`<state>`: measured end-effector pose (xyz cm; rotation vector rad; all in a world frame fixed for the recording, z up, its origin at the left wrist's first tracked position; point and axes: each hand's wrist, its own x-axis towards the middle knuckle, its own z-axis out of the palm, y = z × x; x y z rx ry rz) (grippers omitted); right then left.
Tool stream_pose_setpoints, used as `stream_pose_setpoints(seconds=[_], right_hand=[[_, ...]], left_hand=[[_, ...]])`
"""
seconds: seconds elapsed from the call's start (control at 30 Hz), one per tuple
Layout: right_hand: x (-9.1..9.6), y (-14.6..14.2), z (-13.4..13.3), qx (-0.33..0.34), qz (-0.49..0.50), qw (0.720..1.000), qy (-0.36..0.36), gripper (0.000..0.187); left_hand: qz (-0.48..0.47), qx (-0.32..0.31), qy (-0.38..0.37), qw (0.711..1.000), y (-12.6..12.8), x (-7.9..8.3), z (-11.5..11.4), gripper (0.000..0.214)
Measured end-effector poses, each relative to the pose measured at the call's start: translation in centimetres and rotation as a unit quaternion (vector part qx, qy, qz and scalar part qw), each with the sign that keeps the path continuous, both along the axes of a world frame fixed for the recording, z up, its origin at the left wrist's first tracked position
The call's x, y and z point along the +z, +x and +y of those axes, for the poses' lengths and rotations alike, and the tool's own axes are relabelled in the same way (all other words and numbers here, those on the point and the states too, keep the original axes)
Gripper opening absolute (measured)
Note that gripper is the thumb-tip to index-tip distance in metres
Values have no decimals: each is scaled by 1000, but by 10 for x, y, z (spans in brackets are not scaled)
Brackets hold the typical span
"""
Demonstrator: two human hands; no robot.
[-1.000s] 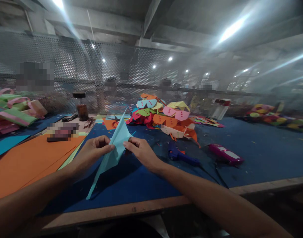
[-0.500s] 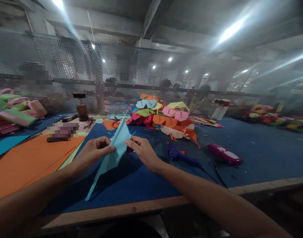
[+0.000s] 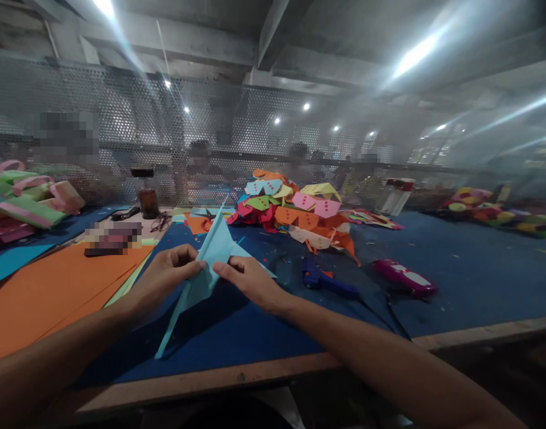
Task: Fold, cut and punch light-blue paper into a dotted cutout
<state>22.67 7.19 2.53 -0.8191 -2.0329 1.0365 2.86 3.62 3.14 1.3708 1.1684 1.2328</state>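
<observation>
The light-blue folded paper (image 3: 217, 247), held tilted above the blue counter (image 3: 461, 256), looks light and thin, stiff along its folds but easily creased, so a gentle grip near a fold should suit it. The left hand (image 3: 177, 268) pinches its left edge, fingers nearly closed; the right hand (image 3: 253, 283) lays its thumb on the facing panel, fingers curled in behind.
</observation>
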Motion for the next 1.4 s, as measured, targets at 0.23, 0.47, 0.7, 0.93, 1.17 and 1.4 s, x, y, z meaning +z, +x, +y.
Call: stream_pose_setpoints(seconds=[0.23, 0.47, 0.7, 0.93, 1.17, 1.4], right_hand=[[-2, -2, -1, -4, -27, 1000, 8, 46], [-5, -2, 2, 2, -27, 1000, -5, 48], [-6, -2, 0, 0, -21, 1000, -18, 58], [-3, -3, -2, -5, -48, 999, -21, 38], [-8, -4, -3, 41, -10, 997, -57, 29], [-6, -5, -5, 40, -14, 996, -79, 24]], left_hand=[[19, 5, 27, 999, 2, 1, -1, 43], [22, 1, 27, 999, 2, 1, -1, 40], [15, 14, 35, 999, 0, 0, 3, 39], [-4, 5, 15, 1000, 0, -1, 2, 39], [-5, 15, 19, 1000, -1, 3, 0, 36], [-13, 16, 16, 1000, 0, 5, 1, 36]])
